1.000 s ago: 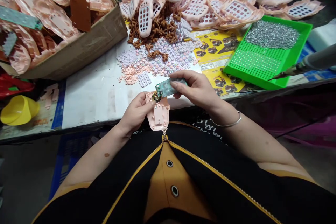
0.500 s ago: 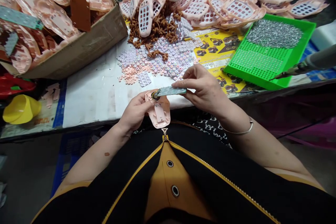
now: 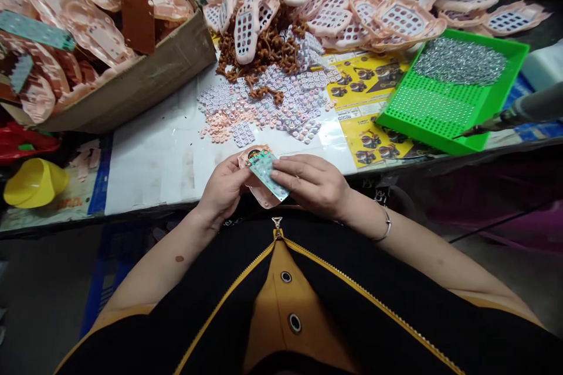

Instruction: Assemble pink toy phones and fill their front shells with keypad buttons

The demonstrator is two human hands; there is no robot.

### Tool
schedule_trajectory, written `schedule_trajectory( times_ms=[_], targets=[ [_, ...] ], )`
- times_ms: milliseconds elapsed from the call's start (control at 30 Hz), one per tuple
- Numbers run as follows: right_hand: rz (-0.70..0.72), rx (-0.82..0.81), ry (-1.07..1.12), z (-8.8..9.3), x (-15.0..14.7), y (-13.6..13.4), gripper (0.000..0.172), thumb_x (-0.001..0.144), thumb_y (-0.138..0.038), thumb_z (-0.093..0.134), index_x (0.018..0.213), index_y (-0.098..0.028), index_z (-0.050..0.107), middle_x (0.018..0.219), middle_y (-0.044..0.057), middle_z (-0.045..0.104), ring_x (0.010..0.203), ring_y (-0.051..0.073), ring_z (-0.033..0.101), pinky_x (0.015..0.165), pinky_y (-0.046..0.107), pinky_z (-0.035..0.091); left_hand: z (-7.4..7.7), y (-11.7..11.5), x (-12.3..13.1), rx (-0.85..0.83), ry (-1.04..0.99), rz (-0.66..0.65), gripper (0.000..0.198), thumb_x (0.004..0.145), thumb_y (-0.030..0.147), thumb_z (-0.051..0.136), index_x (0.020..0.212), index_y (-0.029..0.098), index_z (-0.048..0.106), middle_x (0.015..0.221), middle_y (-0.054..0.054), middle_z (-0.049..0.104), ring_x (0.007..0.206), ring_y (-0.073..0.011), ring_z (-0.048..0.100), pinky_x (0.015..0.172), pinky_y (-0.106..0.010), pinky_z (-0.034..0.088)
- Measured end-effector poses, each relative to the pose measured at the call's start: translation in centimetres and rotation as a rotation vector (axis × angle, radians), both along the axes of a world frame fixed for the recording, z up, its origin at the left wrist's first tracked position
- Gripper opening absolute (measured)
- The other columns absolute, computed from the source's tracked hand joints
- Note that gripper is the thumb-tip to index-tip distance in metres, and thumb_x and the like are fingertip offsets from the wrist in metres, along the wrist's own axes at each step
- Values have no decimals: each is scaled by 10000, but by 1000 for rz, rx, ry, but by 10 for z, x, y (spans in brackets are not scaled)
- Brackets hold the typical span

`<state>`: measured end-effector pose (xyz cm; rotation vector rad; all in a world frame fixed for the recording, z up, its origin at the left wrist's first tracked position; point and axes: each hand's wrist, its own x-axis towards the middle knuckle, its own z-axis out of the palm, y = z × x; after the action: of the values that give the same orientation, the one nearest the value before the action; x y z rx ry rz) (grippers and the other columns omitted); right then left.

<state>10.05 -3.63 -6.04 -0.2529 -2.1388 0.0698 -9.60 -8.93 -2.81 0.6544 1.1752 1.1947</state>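
Observation:
My left hand (image 3: 225,187) grips a pink plastic shell (image 3: 263,198) by its left edge, at the table's front edge. Across the shell lies a green circuit board (image 3: 269,176), slanting down to the right and covering most of the shell's inside. A round dark part with coloured wires (image 3: 254,155) shows at the shell's upper end. My right hand (image 3: 314,183) has its fingers laid over the right side of the board, holding it against the shell; its thumb is hidden.
A cardboard box (image 3: 145,89) of pink shells and boards stands left. Behind my hands lie small keypad buttons (image 3: 281,96), brown branching parts (image 3: 259,47) and perforated pink covers (image 3: 329,14). A green tray (image 3: 466,136) of screws and an electric screwdriver (image 3: 519,114) are right; a yellow cup (image 3: 35,183) sits left.
The circuit board, held edge-on above the shell before, has turned over and come down across it. My right hand has moved left and lower, its fingers now flat on the board.

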Motion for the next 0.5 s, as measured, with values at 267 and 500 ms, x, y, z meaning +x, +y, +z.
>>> schedule_trajectory(
  times_ms=[267,500],
  targets=[
    [-36,143,-94,-4,-3,-3,245,945,-118,587,1173,-62,656,1121,175,773,1091,250,738,906,389,654,1,-3,0,5,38,63,395,667,267,867,1036,174,761,987,-51,791,860,-175,717,762,-255,541],
    [-58,125,-143,-6,-6,-10,300,953,-109,557,1237,-80,650,1192,191,748,1181,258,699,957,417,636,0,-4,2,43,72,68,405,698,286,853,1071,168,747,1069,-72,780,964,-214,721,780,-269,556]
  ],
)
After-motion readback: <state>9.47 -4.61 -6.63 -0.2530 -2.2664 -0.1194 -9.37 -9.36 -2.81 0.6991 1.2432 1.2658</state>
